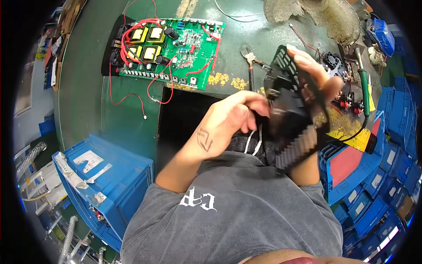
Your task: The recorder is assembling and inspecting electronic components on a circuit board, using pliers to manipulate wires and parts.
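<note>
A black vented plastic panel point(292, 112), blurred by motion, is held tilted in front of my chest. It has grille slots at its upper end and a ridged row along its lower end. My right hand point(314, 72) grips it from the far right side, with fingers over the upper edge. My left hand point(235, 112) is at its left side, fingers curled in; the fingertips meet the panel and are partly hidden. Beyond the left hand lies a green circuit board point(193, 53) with yellow transformers, red wires and a black end piece point(115, 48).
Cutting pliers point(250, 66) lie on the green worktable point(83, 88) behind the panel. To the right are a green-handled soldering iron point(364, 88), a small fan point(333, 62) and red-black parts point(349, 101). Blue bins point(132, 171) stand at left and right.
</note>
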Available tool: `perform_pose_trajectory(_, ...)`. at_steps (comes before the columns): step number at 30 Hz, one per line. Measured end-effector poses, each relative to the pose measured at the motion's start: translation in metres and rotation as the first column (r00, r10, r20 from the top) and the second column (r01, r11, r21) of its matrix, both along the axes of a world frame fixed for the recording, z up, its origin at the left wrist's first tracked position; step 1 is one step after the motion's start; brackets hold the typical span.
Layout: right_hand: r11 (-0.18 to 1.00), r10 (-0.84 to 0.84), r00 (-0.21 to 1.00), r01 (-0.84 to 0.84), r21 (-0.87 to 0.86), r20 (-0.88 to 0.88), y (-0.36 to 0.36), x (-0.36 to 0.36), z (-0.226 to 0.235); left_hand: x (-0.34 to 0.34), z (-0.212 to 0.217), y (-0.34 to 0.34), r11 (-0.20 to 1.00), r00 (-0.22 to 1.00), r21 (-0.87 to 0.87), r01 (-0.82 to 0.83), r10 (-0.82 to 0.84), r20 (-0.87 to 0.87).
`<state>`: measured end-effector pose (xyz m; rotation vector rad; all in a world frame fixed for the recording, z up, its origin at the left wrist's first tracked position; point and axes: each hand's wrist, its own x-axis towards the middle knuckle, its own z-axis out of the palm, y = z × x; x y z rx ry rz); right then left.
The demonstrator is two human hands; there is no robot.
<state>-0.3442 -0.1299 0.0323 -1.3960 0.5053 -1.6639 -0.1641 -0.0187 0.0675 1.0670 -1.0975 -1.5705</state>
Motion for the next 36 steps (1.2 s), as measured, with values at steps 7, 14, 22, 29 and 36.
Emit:
perform_pose_trajectory(7, 0.8, -0.282, 0.789, -0.121, -0.588, -0.546, 0.018, 0.0, 0.006, -0.005, 0.007, -0.004, 0.992, 0.943, 0.091, 0.086, -0.051, -0.328)
perform_pose_trajectory(14, 0.892, -0.258, 0.546, -0.183, -0.414, -0.797, 0.029, -0.03, 0.014, -0.004, -0.015, -0.005, 0.957, 0.885, 0.209, 0.201, -0.086, -0.458)
perform_pose_trajectory(22, 0.59, 0.554, 0.795, -0.584, 0.558, 0.246, 0.057, -0.018, 0.026, -0.008, 0.003, -0.013, 0.995, 0.996, -0.056, 0.082, -0.084, -0.04)
perform_pose_trajectory(29, 0.546, 0.554, 0.794, -0.574, 0.61, 0.251, 0.042, -0.008, 0.016, -0.001, 0.023, 0.007, 0.989, 0.926, 0.146, 0.02, 0.037, -0.376)
perform_pose_trajectory(36, 0.553, 0.423, 0.876, -0.453, 0.699, 0.232, 0.021, 0.016, 0.007, 0.046, 0.017, 0.017, 0.908, 0.803, -0.258, -0.329, 0.413, 0.43)
